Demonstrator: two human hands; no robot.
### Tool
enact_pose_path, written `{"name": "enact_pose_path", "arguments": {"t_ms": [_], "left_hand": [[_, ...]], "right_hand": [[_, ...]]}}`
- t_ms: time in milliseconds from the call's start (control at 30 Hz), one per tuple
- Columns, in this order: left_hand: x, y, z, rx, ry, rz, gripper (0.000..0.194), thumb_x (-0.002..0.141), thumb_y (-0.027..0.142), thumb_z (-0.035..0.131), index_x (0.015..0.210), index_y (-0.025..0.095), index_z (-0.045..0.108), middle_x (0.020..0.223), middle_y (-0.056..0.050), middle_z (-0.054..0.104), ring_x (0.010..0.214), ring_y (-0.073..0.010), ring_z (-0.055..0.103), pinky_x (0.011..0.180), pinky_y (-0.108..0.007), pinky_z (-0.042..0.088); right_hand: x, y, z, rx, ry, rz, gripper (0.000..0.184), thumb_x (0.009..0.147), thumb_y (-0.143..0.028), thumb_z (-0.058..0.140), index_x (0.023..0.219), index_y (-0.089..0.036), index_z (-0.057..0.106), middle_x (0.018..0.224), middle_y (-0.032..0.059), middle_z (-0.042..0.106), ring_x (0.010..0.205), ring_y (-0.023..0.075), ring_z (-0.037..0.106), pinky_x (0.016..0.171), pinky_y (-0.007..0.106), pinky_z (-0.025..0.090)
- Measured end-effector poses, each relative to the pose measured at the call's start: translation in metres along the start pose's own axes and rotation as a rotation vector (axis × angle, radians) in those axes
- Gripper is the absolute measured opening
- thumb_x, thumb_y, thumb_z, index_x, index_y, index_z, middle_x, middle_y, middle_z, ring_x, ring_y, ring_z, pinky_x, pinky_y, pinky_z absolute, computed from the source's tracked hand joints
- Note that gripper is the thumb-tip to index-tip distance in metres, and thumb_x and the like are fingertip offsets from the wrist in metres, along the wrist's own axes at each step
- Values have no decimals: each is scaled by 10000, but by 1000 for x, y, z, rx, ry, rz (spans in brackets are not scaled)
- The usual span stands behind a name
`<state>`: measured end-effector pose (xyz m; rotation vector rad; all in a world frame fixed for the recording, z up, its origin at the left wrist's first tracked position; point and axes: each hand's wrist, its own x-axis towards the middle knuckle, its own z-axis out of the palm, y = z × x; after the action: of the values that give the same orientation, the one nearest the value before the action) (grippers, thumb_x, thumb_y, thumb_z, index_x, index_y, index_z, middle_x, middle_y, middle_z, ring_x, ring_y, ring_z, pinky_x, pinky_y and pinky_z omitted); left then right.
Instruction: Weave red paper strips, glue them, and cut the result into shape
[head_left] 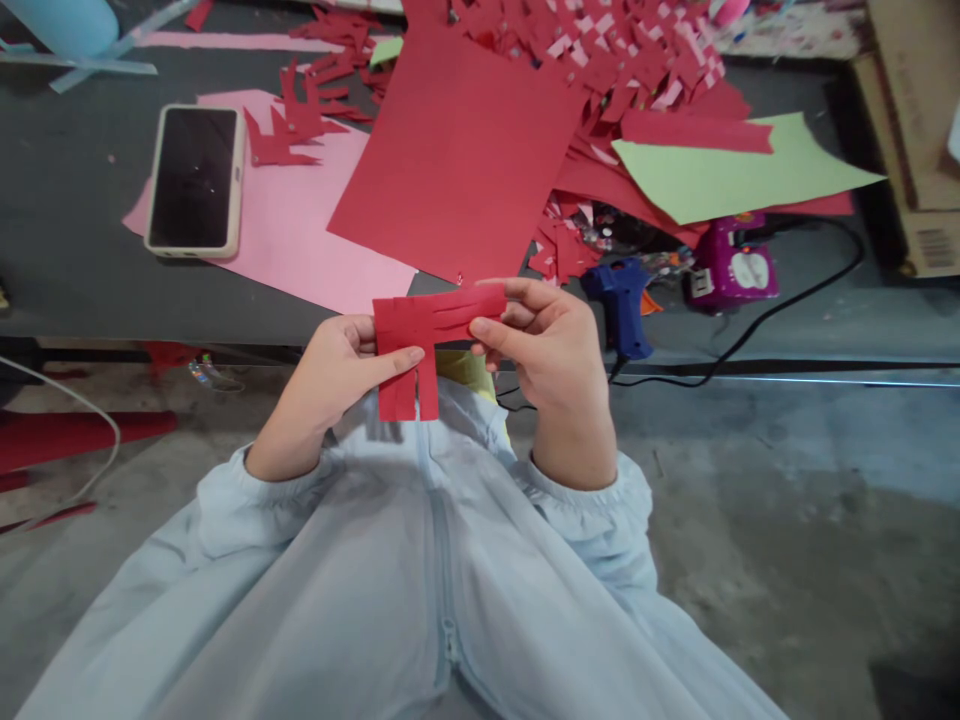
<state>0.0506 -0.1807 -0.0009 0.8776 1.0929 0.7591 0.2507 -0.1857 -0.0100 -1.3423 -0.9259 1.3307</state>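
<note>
Just past the table's front edge, both my hands hold a piece made of red paper strips (pixel 403 325). Some strips hang down and others reach out to the right, crossing in a woven-looking block at the upper left. My left hand (pixel 330 365) grips the left side, thumb lying across the front and fingers behind. With thumb and fingers my right hand (pixel 547 345) pinches the ends of the right-hand strips. On the table beyond lies a large red paper sheet (pixel 465 150), partly over a pink sheet (pixel 322 230).
A phone (pixel 193 180) lies at left near cut red paper pieces (pixel 296 120). Behind is a pile of red and pink woven pieces (pixel 600 50). At right are a green sheet (pixel 720 175), a blue glue gun (pixel 626 305), a purple box (pixel 735 265), a black cable (pixel 795 290) and cardboard boxes (pixel 930 190).
</note>
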Motion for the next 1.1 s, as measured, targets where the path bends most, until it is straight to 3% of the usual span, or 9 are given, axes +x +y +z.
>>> {"name": "enact_pose_path", "arguments": {"t_ms": [233, 367, 533, 600, 700, 767, 867, 967, 1100], "left_hand": [[-5, 5, 2, 58, 41, 6, 299, 757, 418, 826, 920, 168, 808, 928, -73, 808, 737, -168, 735, 642, -238, 572], [-6, 5, 2, 45, 46, 14, 289, 764, 416, 819, 910, 166, 809, 884, -66, 804, 720, -167, 725, 656, -252, 579], [-1, -1, -1, 39, 28, 98, 242, 766, 415, 820, 812, 178, 806, 804, -41, 791, 657, -144, 696, 599, -236, 554], [2, -6, -3, 100, 72, 218, 234, 791, 427, 798, 804, 193, 808, 810, -27, 792, 668, -145, 700, 623, -246, 565], [6, -12, -7, 363, 250, 583, 165, 850, 382, 753, 847, 230, 818, 847, -2, 799, 737, -142, 717, 702, -250, 579], [9, -13, -10, 606, 321, 929, 133, 891, 288, 713, 974, 260, 813, 962, -4, 808, 837, -145, 731, 789, -262, 582], [12, -11, -15, 950, 354, 1358, 286, 909, 167, 654, 1156, 270, 757, 1133, -43, 784, 989, -179, 718, 882, -323, 573], [13, -9, -17, 1179, 425, 1519, 325, 899, 194, 678, 1199, 312, 722, 1187, -22, 766, 1041, -194, 697, 886, -336, 565], [11, -7, -18, 1250, 460, 1458, 430, 879, 210, 694, 1301, 287, 658, 1285, -57, 720, 1143, -232, 649, 979, -381, 523]], "right_hand": [[1, 4, 1, 79, -6, -31, 452, 555, -372, 916, 905, -225, 671, 636, -65, 689, 474, 98, 623, 361, 185, 423], [2, 6, -2, 132, 17, -33, 443, 537, -331, 925, 886, -222, 675, 599, -79, 677, 453, 98, 618, 358, 185, 433], [3, 6, -9, 104, 73, -88, 373, 610, -337, 896, 896, -222, 687, 610, -69, 668, 469, 91, 617, 371, 183, 437], [2, 4, -10, 119, 150, -115, 347, 637, -372, 882, 888, -228, 691, 616, -63, 672, 462, 80, 602, 367, 173, 427], [-3, 1, -11, 157, 218, -135, 312, 668, -454, 865, 748, -225, 668, 541, -65, 631, 391, 53, 522, 326, 156, 369], [-9, -1, -9, 132, 135, -114, 362, 698, -525, 839, 659, -217, 653, 469, -60, 583, 345, 51, 476, 300, 161, 337], [-18, -2, -2, 59, -111, -78, 446, 686, -653, 801, 700, -216, 712, 498, -19, 634, 363, 88, 531, 292, 191, 360], [-21, -1, 7, 40, -198, -91, 442, 680, -651, 806, 680, -220, 710, 576, 16, 699, 413, 121, 596, 297, 215, 397], [-19, 3, 15, 35, -138, -50, 317, 693, -502, 858, 661, -223, 711, 569, 14, 692, 433, 138, 617, 310, 234, 431]]}}
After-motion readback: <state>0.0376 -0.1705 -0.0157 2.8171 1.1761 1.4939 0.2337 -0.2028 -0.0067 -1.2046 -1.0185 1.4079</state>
